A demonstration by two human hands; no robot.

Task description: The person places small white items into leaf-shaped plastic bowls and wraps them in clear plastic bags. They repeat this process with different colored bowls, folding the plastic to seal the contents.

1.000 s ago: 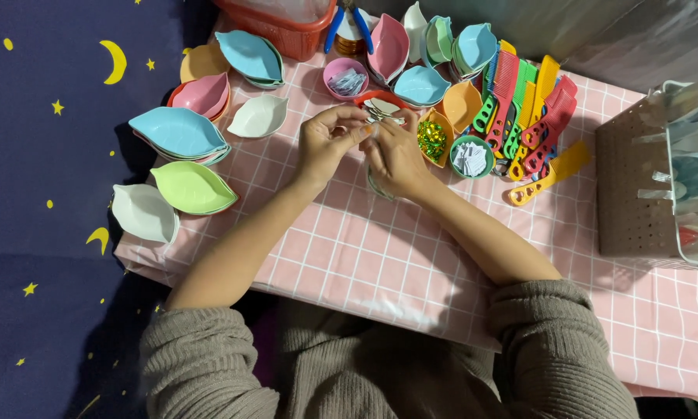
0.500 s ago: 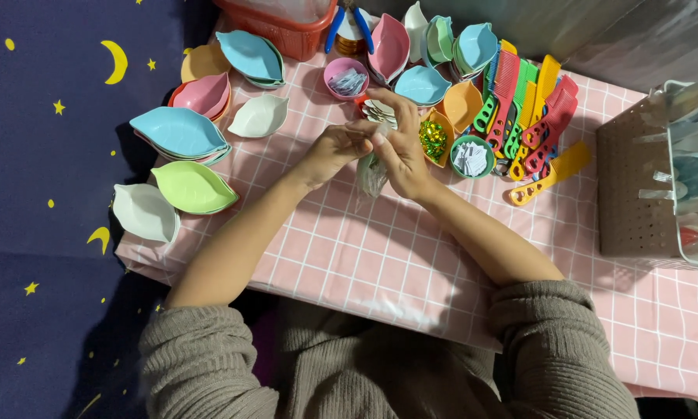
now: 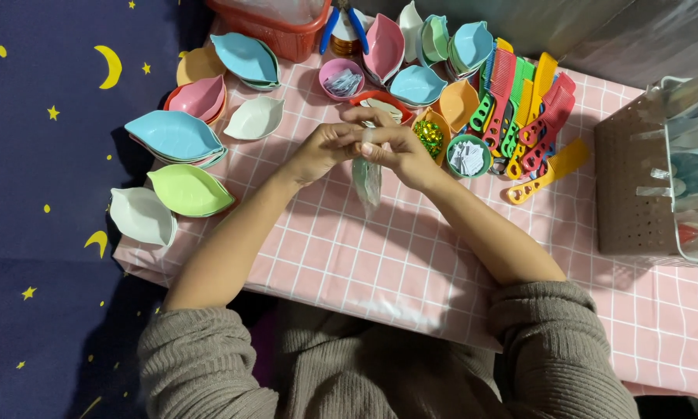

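Note:
My left hand point(image 3: 323, 149) and my right hand point(image 3: 395, 149) meet over the pink checked tablecloth point(image 3: 380, 256). Together they pinch the top of a small clear plastic bag point(image 3: 367, 180), which hangs down between them. Just beyond my fingers stands a red bowl point(image 3: 383, 102) with pale pieces in it. Close to my right hand are an orange dish with green and gold sequins point(image 3: 429, 136) and a teal cup of white paper bits point(image 3: 467, 157).
Leaf-shaped dishes lie at the left: blue point(image 3: 174, 136), green point(image 3: 189, 190), white point(image 3: 140, 216), pink point(image 3: 197, 98). Coloured combs point(image 3: 524, 116) fan out at the right. A brown perforated basket point(image 3: 636, 186) stands at the far right, a red basket point(image 3: 275, 23) at the back.
Both hands lifted slightly and drew closer together. The clear bag now hangs lower and in fuller view between them.

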